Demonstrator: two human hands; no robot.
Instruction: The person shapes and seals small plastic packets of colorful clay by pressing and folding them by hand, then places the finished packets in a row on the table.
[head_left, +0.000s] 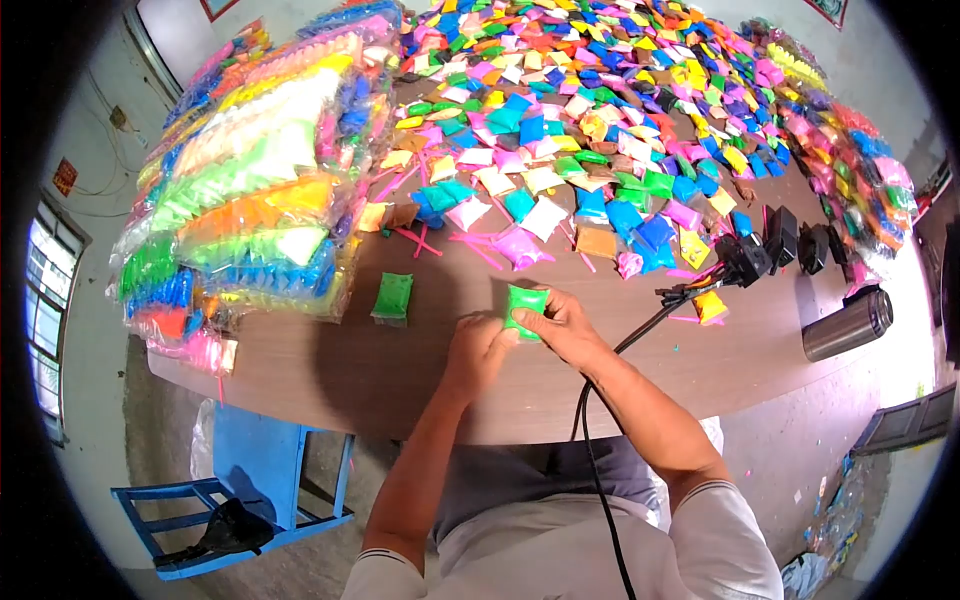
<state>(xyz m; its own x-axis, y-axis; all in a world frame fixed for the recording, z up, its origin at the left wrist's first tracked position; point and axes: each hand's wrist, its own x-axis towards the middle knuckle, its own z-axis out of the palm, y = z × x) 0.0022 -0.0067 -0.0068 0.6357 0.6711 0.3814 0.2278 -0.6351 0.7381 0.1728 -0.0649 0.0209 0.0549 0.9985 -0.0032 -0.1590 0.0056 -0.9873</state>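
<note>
A small bright green packet point(527, 301) is held up over the near part of the brown table point(420, 385). My right hand point(562, 325) grips it from the right, with the thumb across its front. At its lower left edge, my left hand point(480, 345) is closed, thumb and fingers pinched together at the packet's bottom corner. Another green packet point(393, 297) lies flat on the table to the left of my hands.
Bagged packets point(250, 200) are stacked at the left, more bags point(850, 160) at the right. Loose colourful packets point(600, 130) cover the table's far part. Black cables point(640, 335) with adapters point(745, 260) and a metal flask point(848, 325) are at the right. A blue chair point(250, 455) stands below left.
</note>
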